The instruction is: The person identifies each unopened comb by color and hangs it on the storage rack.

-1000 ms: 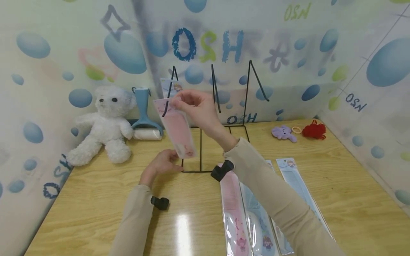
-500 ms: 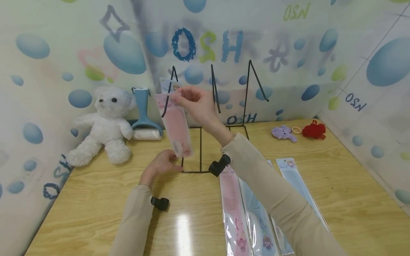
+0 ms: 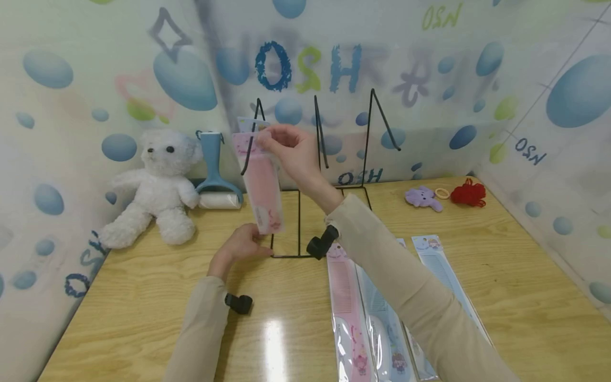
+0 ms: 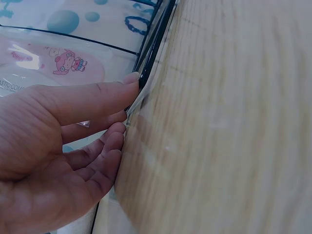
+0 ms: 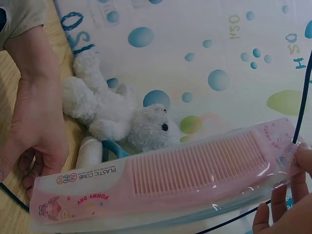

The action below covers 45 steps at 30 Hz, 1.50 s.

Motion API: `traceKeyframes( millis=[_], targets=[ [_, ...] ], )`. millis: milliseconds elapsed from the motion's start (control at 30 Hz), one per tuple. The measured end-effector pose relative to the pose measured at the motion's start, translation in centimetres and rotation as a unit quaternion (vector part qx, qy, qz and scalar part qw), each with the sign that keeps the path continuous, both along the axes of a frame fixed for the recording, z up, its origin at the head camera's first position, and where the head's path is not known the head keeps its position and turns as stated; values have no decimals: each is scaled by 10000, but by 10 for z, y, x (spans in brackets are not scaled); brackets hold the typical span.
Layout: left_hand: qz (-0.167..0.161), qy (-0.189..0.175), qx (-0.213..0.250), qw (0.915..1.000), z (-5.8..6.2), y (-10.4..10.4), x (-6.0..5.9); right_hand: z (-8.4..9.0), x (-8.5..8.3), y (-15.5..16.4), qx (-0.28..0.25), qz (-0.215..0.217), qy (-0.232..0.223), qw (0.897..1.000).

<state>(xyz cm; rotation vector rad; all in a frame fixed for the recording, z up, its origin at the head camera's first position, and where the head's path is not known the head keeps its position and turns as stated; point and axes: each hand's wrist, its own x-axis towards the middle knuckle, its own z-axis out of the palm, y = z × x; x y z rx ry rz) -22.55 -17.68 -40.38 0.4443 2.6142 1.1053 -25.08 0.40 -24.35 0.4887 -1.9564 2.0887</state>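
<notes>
A black wire rack (image 3: pixel 299 223) with three hooks stands on the table. My right hand (image 3: pixel 298 156) pinches the top corner of a packaged pink plastic comb (image 3: pixel 264 185), whose header is on the left hook. Behind it on the same hook is a blue package (image 3: pixel 245 125), mostly covered. In the right wrist view the comb's teeth (image 5: pixel 195 165) show through clear wrapping. My left hand (image 3: pixel 241 245) grips the rack's front left base corner; in the left wrist view its thumb (image 4: pixel 97 97) lies on the black wire, with the fingers curled beside it.
On the right lie a packaged pink comb (image 3: pixel 342 289) and two blue ones, nearer one (image 3: pixel 374 297), partly under my right forearm. A white teddy bear (image 3: pixel 162 185) and a blue lint roller (image 3: pixel 213 170) stand left. A purple toy (image 3: pixel 422 198) and red yarn (image 3: pixel 469 193) lie back right.
My right hand has moved up and back, sliding the pink comb package further along the left hook toward the blue one. The package hangs straighter. My left hand stays at the base corner.
</notes>
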Motion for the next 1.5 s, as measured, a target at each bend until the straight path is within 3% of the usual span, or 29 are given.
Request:
traceKeyframes(
  millis=[467,900,1500],
  targets=[
    [-134,-23,255,9996,-2,-3,1,2,-10,-1,-95,-67,222,9997],
    [-141,34,247,9996,-3,-3,-1,4,-14,-3,-246,-30,50,9997],
    [-157,-38,-91,9998,3,2,-1,-16,-13,8,649,-197,45,9977]
  ],
)
